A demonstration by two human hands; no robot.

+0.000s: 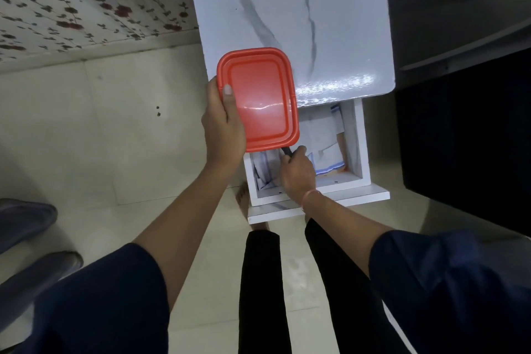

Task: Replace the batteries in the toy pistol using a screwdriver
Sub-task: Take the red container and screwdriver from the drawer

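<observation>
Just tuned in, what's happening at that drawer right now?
A person stands at a white table with its drawer pulled open. The left hand holds a red-lidded box above it, thumb on the lid. The right hand is down in the drawer, gripping a small dark object among papers; I cannot tell what it is.

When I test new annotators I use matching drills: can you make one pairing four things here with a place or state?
Things:
1. red-lidded container
2. drawer
3. papers
4. right hand

Places or states:
A. pulled open under the cabinet top
B. reaching into the drawer, fingers pinching a dark object
C. held by the left hand
D. lying inside the drawer

Pairs: 1-C, 2-A, 3-D, 4-B
</observation>
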